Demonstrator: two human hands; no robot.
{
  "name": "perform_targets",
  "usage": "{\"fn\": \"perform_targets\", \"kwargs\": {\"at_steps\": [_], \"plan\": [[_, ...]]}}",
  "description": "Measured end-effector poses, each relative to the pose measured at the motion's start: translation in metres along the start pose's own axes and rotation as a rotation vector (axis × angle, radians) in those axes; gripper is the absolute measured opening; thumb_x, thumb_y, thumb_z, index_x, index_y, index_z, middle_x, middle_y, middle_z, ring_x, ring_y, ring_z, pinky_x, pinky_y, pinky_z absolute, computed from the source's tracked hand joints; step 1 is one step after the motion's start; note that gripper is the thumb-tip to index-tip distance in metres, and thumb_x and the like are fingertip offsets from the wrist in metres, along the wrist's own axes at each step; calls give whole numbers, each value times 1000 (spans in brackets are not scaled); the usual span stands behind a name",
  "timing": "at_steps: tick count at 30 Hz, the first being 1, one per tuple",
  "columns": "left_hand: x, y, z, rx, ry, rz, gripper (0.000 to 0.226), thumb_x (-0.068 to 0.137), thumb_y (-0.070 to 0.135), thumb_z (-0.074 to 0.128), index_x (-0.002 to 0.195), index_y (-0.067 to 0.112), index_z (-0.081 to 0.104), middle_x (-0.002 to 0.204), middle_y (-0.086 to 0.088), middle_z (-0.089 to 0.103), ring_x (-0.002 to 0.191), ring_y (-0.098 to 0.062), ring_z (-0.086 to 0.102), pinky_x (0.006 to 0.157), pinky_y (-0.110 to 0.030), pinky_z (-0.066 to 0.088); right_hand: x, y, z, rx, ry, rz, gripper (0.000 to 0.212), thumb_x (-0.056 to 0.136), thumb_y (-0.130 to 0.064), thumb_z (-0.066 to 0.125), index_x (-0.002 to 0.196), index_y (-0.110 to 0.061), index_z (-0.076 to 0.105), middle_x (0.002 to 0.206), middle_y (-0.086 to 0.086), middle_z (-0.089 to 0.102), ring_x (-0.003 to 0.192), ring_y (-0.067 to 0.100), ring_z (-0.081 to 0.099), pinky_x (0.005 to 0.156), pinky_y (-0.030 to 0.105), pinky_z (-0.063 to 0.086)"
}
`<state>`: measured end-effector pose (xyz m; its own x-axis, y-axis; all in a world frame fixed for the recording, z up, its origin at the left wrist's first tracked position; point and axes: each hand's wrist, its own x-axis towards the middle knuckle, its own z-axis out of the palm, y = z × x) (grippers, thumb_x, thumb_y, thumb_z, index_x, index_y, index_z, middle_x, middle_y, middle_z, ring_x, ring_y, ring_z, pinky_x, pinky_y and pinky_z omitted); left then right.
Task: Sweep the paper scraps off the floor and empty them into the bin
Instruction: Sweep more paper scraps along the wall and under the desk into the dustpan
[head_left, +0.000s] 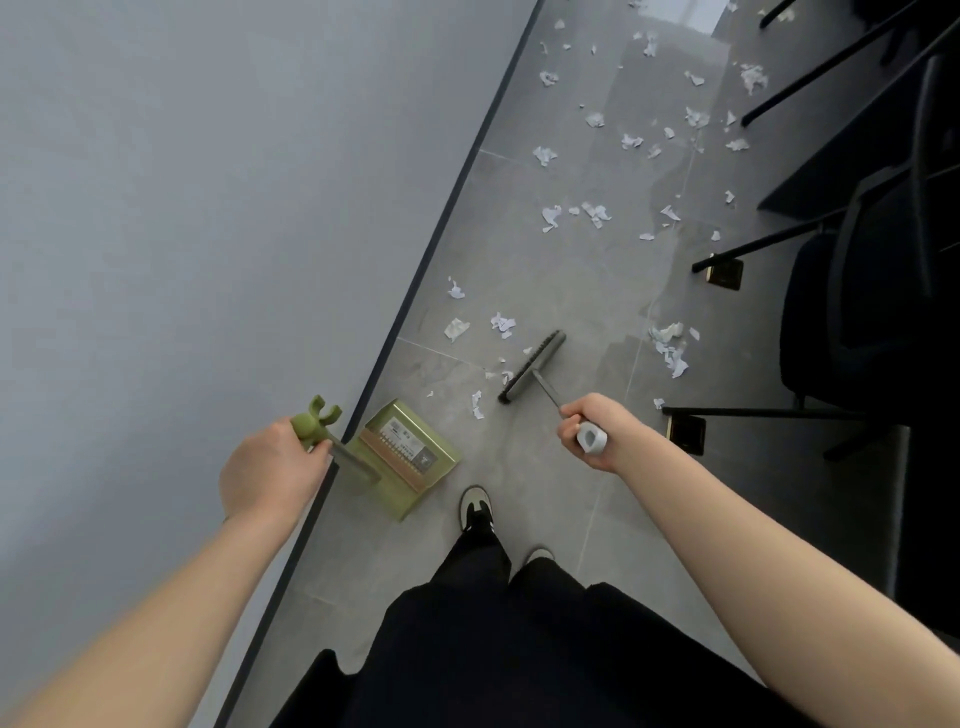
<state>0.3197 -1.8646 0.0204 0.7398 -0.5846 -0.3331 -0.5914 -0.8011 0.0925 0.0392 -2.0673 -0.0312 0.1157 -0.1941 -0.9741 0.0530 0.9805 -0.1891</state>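
Note:
My left hand (270, 467) grips the green handle of an olive dustpan (410, 457), which stands on the grey floor by the wall. My right hand (592, 426) grips the grey broom handle. The broom head (532, 366) rests on the floor ahead of the dustpan, with small white paper scraps (478, 405) just to its left. Several more paper scraps (595, 213) lie scattered farther along the floor, and a cluster of scraps (670, 348) lies right of the broom. No bin is in view.
A pale wall (208, 208) with a dark skirting strip runs along the left. Black chairs (857, 322) and table legs (753, 413) crowd the right side. My feet (475, 506) stand just behind the dustpan.

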Motion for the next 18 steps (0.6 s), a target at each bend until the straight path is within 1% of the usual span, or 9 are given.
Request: {"fn": "perform_targets", "kwargs": {"at_steps": [2,4,8,10,12,15,18], "plan": [[7,5,-3,15,-10,2,26,90,40,65,95,15,70,65,0,52,63,-27,50,51,-28,35,-2,-12,-2,-38,50,-38,14,95,4,40,98,-9,43,67,2,35,32,8,34,32,14,32],[16,12,-6,26,-23,4,27,90,41,64,94,15,69,64,0,51,63,-27,49,50,-28,34,-6,-25,-5,-108,117,-79,17,93,7,42,101,-8,45,68,3,36,32,9,33,33,14,32],[37,33,-18,43,-36,-3,27,89,42,64,91,15,68,67,-2,52,65,-29,48,54,-29,37,-3,-55,-7,-275,246,-162,18,89,11,44,98,-5,47,66,6,39,32,12,31,37,16,33],[46,43,-23,42,-27,-25,28,88,42,66,92,15,68,69,-4,53,67,-30,49,57,-31,40,3,-73,-8,-348,293,-189,16,88,11,45,97,-3,47,69,9,44,37,13,33,37,17,35],[54,55,-26,24,-19,-59,27,87,41,68,93,14,69,71,-6,54,70,-33,54,59,-33,42,8,-96,-10,-406,319,-199,13,87,10,47,93,-1,47,69,10,45,41,15,35,37,18,36],[67,77,-30,4,-20,-107,24,86,39,70,91,16,70,72,-8,55,78,-38,62,61,-34,45,20,-144,-14,-454,316,-188,13,87,10,44,87,-3,46,70,10,46,45,14,36,36,17,36],[81,100,-37,-15,-14,-171,19,85,39,72,77,24,63,72,-8,56,79,-38,63,64,-36,51,33,-196,-14,-526,311,-182,14,87,10,41,84,-3,44,67,9,43,46,15,33,34,16,34]]}}
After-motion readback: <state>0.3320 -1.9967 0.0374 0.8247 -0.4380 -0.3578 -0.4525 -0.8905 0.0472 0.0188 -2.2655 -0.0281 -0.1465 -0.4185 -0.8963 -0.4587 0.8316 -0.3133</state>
